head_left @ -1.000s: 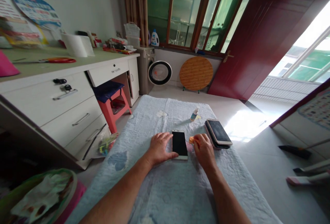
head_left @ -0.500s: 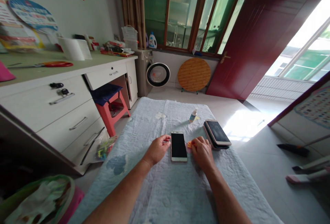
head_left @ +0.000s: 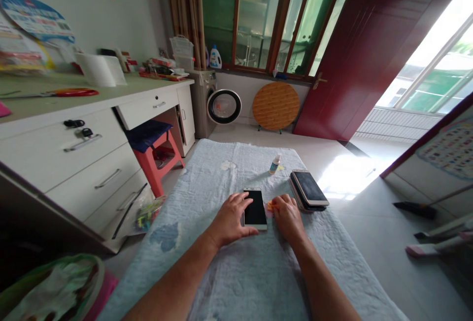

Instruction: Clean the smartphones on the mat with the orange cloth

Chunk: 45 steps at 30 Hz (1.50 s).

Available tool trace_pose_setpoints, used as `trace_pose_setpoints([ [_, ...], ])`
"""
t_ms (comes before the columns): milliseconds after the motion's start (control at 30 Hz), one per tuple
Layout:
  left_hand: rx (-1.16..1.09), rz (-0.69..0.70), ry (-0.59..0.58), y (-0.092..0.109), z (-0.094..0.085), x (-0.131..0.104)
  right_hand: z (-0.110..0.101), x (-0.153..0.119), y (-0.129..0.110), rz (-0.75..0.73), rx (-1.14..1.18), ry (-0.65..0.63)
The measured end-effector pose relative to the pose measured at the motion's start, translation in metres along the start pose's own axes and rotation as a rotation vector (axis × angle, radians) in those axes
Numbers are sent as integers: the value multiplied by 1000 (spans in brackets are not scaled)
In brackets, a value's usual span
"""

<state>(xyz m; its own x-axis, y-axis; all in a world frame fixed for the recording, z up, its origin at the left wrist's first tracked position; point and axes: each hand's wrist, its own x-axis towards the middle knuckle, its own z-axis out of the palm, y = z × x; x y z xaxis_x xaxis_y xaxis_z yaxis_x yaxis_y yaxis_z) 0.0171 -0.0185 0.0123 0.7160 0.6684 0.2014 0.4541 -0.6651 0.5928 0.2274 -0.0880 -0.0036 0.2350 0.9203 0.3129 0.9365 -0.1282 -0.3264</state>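
Note:
A white-framed phone (head_left: 257, 211) with a dark screen lies face up on the pale blue quilted cloth (head_left: 229, 281). My left hand (head_left: 233, 218) is spread at the phone's left side, fingers over its upper left part and thumb by its lower edge. To the right of the phone, my right hand (head_left: 287, 215) is closed on a small orange cloth (head_left: 271, 206). A stack of phones (head_left: 309, 188) sits just beyond my right hand. Behind the single phone stands a small spray bottle (head_left: 274, 164) with a white top.
On the left are a desk (head_left: 92, 139) and a red stool (head_left: 157, 156). A bin (head_left: 98, 281) stands at the lower left. Further back are a washing machine (head_left: 202, 107) with its door open and a round wooden tabletop (head_left: 276, 106) against the wall.
My left hand has opened out and moved over the left side of the phone. My right hand stays beside the phone with the orange cloth. The view has shifted slightly.

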Motion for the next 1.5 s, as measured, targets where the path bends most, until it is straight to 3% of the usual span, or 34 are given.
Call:
trace_pose_setpoints([
  [167,144,-33,-108,-1,5,0,-3,2,-3,13,101,17],
  [367,185,-47,-101,6,1,0,-4,2,-13,98,408,89],
  [767,149,-33,-23,4,10,-2,6,2,-16,343,866,-191],
  [933,138,-11,0,5,11,-3,-1,2,-22,429,1174,-218],
  [1067,137,-5,28,9,8,-3,-7,1,-26,414,1382,-196],
  [1267,77,-23,116,15,7,-4,-9,-1,-39,283,1551,-270],
  [1500,-41,-130,231,17,6,-3,-6,-2,-41,274,1498,-264],
])
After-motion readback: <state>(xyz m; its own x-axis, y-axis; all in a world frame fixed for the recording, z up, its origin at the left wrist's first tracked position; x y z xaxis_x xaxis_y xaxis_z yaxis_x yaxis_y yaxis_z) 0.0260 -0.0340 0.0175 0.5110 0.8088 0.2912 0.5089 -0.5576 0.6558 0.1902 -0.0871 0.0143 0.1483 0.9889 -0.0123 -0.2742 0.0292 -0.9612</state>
